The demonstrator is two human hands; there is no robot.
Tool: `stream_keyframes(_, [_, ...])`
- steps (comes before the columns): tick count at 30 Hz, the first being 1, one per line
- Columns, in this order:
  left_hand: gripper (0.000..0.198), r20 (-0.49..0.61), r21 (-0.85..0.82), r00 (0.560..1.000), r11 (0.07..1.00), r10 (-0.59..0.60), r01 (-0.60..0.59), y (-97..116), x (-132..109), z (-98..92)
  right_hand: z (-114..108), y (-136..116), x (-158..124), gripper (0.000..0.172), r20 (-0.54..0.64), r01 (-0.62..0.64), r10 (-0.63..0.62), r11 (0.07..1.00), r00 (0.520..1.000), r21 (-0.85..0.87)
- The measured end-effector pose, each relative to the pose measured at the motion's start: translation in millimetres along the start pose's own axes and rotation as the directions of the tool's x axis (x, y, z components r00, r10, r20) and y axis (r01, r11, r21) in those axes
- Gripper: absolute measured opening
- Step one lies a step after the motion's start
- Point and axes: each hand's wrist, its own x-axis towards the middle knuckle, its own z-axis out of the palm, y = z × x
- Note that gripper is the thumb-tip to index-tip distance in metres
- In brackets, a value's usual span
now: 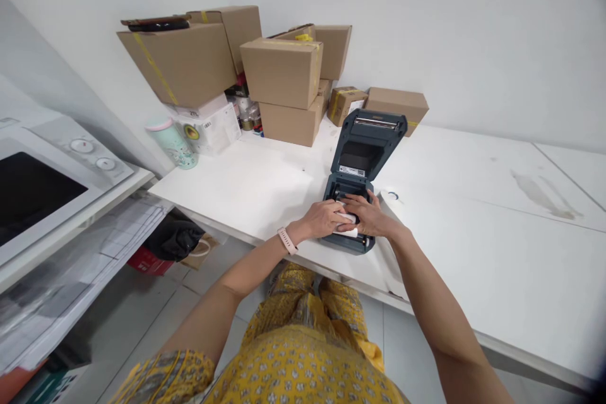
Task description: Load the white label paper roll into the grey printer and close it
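A dark blue-grey label printer (336, 153) stands on the white table with its lid tipped up. Inside its open body is a small white paper roll (348, 219). My left hand (322, 219) reaches in from the left, its fingers closed on the roll. From the right, my right hand (372, 216) curls its fingers around the other side of the same roll. The fingers hide part of the roll and the printer's inside. Just right of the printer lies a larger white label roll (392, 205), its strip hanging toward the table's front edge.
Cardboard boxes (281, 72) are stacked along the back wall. A mint tumbler (176, 145) and a white printed carton (215, 129) stand at the table's left end. A white microwave (57, 164) is on a shelf further left. Smaller boxes (395, 101) sit behind the printer.
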Motion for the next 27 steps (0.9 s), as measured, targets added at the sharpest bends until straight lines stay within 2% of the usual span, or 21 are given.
stream_keyframes(7, [0.025, -0.025, 0.006, 0.997, 0.997, 0.074, -0.074, 1, -5, -5.2, 0, -2, -4, 0.066, 0.005, -0.020, 0.020, 1.000, 1.000, 0.024])
stream_keyframes(11, [0.026, 0.005, 0.001, 0.998, 0.998, 0.065, -0.065, 1, -4, -6.6, -3, -4, -4, 0.070, 0.022, -0.008, 0.007, 0.999, 1.000, 0.047])
stream_keyframes(21, [0.034, 0.008, 0.050, 0.988, 0.986, 0.156, -0.156, -4, -4, -3.6, 0, -4, -16, 0.083, -0.025, 0.008, -0.004, 0.982, 1.000, 0.187])
stream_keyframes(27, [0.037, 0.005, 0.025, 0.988, 0.988, 0.155, -0.155, 0, -3, -8.6, 2, -4, -18, 0.082, -0.055, 0.018, -0.008, 0.981, 0.998, 0.195])
